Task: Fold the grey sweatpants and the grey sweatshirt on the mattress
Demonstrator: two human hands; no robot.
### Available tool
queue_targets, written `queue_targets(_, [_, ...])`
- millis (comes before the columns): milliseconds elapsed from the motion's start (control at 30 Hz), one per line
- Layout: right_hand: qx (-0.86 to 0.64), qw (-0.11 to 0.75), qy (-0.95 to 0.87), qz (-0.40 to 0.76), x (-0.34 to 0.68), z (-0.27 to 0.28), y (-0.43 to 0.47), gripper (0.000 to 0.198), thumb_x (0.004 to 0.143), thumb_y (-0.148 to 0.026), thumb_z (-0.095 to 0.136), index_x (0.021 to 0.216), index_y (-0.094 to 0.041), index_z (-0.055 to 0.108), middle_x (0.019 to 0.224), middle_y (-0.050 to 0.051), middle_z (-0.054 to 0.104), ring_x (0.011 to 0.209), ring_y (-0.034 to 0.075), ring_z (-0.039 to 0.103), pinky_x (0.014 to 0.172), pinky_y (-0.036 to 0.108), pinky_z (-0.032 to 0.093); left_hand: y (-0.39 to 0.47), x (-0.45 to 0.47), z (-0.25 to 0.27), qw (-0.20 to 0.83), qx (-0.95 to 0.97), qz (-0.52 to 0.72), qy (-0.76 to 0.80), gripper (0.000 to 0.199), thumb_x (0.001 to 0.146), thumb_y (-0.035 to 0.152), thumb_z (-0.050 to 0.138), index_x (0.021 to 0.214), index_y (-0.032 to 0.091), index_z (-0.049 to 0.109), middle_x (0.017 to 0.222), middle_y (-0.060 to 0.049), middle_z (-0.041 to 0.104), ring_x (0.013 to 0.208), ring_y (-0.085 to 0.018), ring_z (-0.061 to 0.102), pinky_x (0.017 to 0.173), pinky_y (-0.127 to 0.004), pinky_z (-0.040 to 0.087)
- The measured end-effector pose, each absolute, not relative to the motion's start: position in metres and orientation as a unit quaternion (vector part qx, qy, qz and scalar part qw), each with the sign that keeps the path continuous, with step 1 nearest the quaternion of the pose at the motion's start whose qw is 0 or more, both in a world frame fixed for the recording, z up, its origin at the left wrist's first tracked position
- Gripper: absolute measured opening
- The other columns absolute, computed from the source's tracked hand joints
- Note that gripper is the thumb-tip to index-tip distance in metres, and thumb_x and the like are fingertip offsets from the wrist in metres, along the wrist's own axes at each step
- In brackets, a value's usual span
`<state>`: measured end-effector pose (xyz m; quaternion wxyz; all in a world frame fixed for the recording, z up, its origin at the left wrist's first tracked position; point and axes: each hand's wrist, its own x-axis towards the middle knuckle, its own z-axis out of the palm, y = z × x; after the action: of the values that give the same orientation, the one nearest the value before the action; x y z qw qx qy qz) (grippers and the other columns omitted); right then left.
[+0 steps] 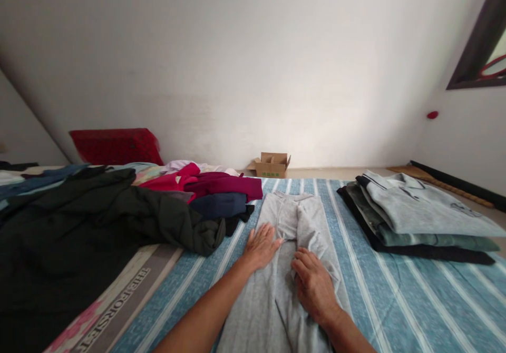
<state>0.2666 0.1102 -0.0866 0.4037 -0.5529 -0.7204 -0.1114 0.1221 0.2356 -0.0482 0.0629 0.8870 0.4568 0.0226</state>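
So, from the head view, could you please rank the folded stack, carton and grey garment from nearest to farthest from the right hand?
1. Grey garment: touching the right hand.
2. Stack: forward, to the right.
3. Carton: farthest forward, near the wall.

A person's bare left hand [261,247] lies palm down on a soft light-grey fabric garment [256,311] laid lengthwise on a blue cloth with white stripes [379,303], while the bare right hand [315,283] curls over its rumpled right part (whether it pinches the fabric is hard to tell). A loose, dark greenish-black garment [114,221] sprawls to the left, a neat stack of folded clothes [438,241] sits to the right, and an open brown cardboard box [271,172] stands beyond, near the white wall [276,52].
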Motion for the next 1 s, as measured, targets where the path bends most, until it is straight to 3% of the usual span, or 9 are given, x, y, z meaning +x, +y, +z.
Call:
queue_targets(300, [-0.523,0.416,-0.728,-0.153,0.269,-0.087,0.108,0.033,0.079,-0.001,0.038,0.098,-0.02,0.058,0.103,0.008,0.064,0.11,0.025,0.054,0.092,0.042,0.045,0.21,0.11,-0.053,0.059,0.902,0.03,0.427,0.06,0.096,0.049,0.028,0.143,0.014,0.033,0.151,-0.013,0.028,0.141,-0.026,0.019,0.113,-0.051,0.017])
queue_targets(633, [-0.511,0.411,-0.725,-0.211,0.274,-0.086,0.103,0.029,0.079,-0.004,0.039,0.097,-0.017,0.058,0.103,0.011,0.063,0.11,0.026,0.053,0.094,0.046,0.042,0.21,0.109,-0.057,0.038,0.91,0.066,0.407,0.052,0.095,0.044,0.035,0.14,0.018,0.04,0.149,-0.014,0.032,0.139,-0.027,0.024,0.112,-0.054,0.021])
queue_targets(1000, [-0.556,0.362,-0.734,-0.146,0.283,-0.083,0.1,0.031,0.078,-0.005,0.041,0.095,-0.018,0.063,0.101,0.01,0.063,0.109,0.024,0.05,0.093,0.041,0.043,0.164,0.088,-0.047,0.097,0.913,0.017,0.397,0.063,0.094,0.053,0.031,0.145,0.016,0.029,0.154,-0.015,0.018,0.143,-0.026,0.011,0.113,-0.049,0.016])
